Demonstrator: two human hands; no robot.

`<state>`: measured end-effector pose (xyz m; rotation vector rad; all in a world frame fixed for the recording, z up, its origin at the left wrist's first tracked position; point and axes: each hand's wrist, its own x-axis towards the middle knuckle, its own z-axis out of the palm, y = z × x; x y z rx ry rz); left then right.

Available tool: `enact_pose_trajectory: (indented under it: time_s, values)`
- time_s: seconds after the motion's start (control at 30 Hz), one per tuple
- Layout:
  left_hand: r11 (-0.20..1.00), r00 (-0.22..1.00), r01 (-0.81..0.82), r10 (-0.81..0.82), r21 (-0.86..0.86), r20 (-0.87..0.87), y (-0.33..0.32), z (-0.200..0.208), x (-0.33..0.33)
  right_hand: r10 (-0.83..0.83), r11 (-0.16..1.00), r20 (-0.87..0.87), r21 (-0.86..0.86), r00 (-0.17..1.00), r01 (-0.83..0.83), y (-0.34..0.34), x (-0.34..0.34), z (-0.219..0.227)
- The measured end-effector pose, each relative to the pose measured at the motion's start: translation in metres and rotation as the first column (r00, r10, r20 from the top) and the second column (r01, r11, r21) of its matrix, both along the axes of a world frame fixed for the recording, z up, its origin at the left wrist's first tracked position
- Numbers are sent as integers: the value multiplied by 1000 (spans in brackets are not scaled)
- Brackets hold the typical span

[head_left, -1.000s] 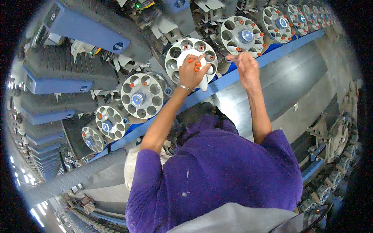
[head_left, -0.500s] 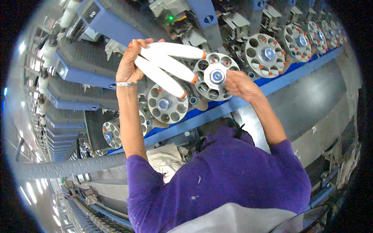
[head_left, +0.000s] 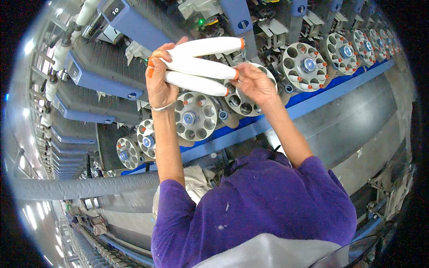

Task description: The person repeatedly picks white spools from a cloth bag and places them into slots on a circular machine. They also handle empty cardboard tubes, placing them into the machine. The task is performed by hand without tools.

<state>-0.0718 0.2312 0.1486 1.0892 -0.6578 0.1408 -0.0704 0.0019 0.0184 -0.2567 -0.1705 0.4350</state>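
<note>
My left hand (head_left: pixel 161 73) is closed round the near ends of three white yarn bobbins with orange tips, which fan out to the right: an upper bobbin (head_left: pixel 208 46), a middle bobbin (head_left: pixel 201 67) and a lower bobbin (head_left: pixel 196 83). At the middle bobbin's orange far tip is my right hand (head_left: pixel 255 84), its thumb and fingers pinched together; what lies between them is too small to make out. Behind and below that hand sits a round grey magazine (head_left: pixel 243 107) with a ring of holes, partly covered by the hand and the bobbins.
More round magazines line the blue rail, one (head_left: pixel 196 117) to the left and another (head_left: pixel 308 67) to the right with orange bobbin tips in several holes. Blue machine arms (head_left: pixel 129 24) stand behind them. A grey padded tube (head_left: pixel 85 190) crosses at the left.
The bobbins have swung up to lie more level, with my left hand shifted slightly right. My right hand has moved left and up from the magazine to the middle bobbin's tip.
</note>
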Motion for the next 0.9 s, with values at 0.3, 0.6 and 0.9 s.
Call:
enact_pose_trajectory:
  time_s: [0.3, 0.6, 0.9]
  values:
    - [913, 973, -152, 71, -379, -219, 17, -23, 4, -272, 864, -230, -486, 934, 132, -21, -39, -20]
    - [908, 929, -191, 45, -373, -367, 5, -31, -3, -380, 238, 574, -697, 725, 676, -8, -13, 28]
    - [930, 863, -71, -125, -361, -490, 26, -36, -9, 438, 473, 608, -782, 662, 405, -36, 0, -16]
